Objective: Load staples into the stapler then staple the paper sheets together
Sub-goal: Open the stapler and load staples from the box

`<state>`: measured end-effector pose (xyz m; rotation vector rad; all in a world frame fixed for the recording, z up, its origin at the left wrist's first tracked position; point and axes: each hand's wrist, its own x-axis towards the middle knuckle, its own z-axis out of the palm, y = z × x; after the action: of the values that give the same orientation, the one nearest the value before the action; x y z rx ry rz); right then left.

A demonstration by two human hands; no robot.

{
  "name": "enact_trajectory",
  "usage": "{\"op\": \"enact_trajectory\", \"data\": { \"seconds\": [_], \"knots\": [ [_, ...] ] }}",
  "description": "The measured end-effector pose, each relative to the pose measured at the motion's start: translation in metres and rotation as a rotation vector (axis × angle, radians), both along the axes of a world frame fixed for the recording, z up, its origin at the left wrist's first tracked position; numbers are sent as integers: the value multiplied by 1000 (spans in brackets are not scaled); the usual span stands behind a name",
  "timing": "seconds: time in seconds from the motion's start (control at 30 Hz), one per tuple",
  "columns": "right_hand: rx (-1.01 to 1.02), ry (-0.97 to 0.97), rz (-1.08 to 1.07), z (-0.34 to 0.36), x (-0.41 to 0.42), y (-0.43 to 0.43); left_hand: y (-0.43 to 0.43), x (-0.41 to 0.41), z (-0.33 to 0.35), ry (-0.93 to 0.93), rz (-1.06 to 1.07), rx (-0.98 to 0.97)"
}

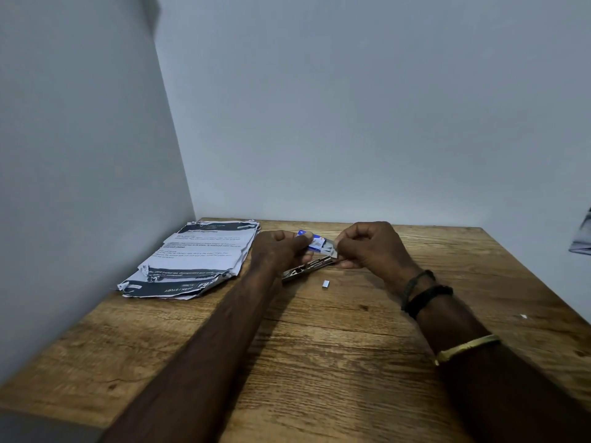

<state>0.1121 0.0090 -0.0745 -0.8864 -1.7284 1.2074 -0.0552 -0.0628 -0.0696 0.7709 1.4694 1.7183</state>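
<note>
My left hand (pixel 283 249) grips a small blue and white staple box (pixel 315 243), open at its right end. My right hand (pixel 371 246) pinches at that open end, fingers closed on what looks like a strip of staples (pixel 332 251). Below both hands a metal stapler (pixel 305 268) lies open on the wooden table (pixel 319 346), its channel facing up. A small loose clump of staples (pixel 326 284) rests on the table just in front of the stapler. A stack of crumpled printed paper sheets (pixel 195 257) lies at the back left.
Walls close off the table at the left and the back. A tiny white scrap (pixel 523 316) lies near the right edge. Something grey (pixel 582 238) pokes in at the far right. Bands and a bangle ring my right wrist.
</note>
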Motion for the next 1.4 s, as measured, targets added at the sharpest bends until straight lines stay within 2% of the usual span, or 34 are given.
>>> {"op": "enact_trajectory", "data": {
  "seconds": [0.17,0.3,0.6,0.93,1.4],
  "knots": [
    [169,-104,24,1,4,-1,0,-1,0,2,0,-14],
    [334,-227,-36,2,3,-1,0,-1,0,2,-23,-11],
    [494,-352,-78,6,6,-3,-2,1,1,32,-60,-26],
    [496,-480,30,7,10,0,-4,2,-2,58,-109,-66],
    [562,-415,5,10,10,-6,-4,3,1,36,-53,-66]
  ]
}}
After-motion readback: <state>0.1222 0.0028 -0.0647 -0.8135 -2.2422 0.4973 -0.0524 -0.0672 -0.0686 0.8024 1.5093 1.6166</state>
